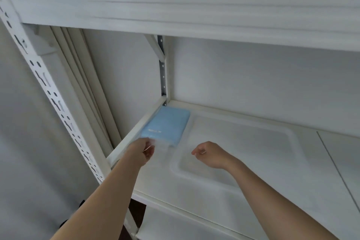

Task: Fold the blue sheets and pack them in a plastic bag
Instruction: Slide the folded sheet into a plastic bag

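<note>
A folded blue sheet inside a clear plastic bag lies flat at the back left corner of a white shelf. My left hand is at the bag's near open end, its fingers curled and pinching the clear plastic flap. My right hand hovers to the right of the pack, loosely curled, holding nothing and apart from the bag. The view is blurred, so the fingertips are hard to make out.
A white tray with a raised rim lies on the shelf right of the pack. The upper shelf beam hangs overhead. A perforated upright post stands at the left, another at the back corner.
</note>
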Action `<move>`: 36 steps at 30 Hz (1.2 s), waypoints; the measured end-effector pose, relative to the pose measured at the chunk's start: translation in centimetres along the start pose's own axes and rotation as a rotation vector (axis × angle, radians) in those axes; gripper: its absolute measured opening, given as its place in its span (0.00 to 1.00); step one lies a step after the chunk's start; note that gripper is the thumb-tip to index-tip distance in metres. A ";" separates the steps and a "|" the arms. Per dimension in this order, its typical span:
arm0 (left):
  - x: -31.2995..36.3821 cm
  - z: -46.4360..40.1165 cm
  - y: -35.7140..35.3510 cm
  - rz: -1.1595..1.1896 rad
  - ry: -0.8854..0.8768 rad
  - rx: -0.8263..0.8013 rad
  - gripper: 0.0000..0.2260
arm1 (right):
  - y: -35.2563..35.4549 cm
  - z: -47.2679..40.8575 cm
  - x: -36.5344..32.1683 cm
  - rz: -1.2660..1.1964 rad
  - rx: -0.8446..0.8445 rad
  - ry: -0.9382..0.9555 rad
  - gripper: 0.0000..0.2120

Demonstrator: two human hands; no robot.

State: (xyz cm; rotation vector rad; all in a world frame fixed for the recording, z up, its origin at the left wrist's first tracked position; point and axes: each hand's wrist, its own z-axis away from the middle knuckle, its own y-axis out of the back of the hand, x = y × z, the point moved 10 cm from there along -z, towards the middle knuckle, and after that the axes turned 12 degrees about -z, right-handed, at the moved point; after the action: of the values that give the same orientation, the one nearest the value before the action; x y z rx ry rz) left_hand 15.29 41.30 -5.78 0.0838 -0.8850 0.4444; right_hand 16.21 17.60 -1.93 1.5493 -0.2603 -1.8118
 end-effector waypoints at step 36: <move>-1.6 17.4 -19.0 -0.460 -0.167 -0.924 0.11 | 10.5 11.6 9.6 -1.462 0.989 -0.183 0.11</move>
State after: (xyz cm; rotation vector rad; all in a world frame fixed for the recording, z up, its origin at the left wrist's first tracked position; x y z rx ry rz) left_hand 9.47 19.14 6.17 -0.5216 -1.1257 -0.4279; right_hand 9.48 0.57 -0.25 2.6012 -0.0605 -3.2485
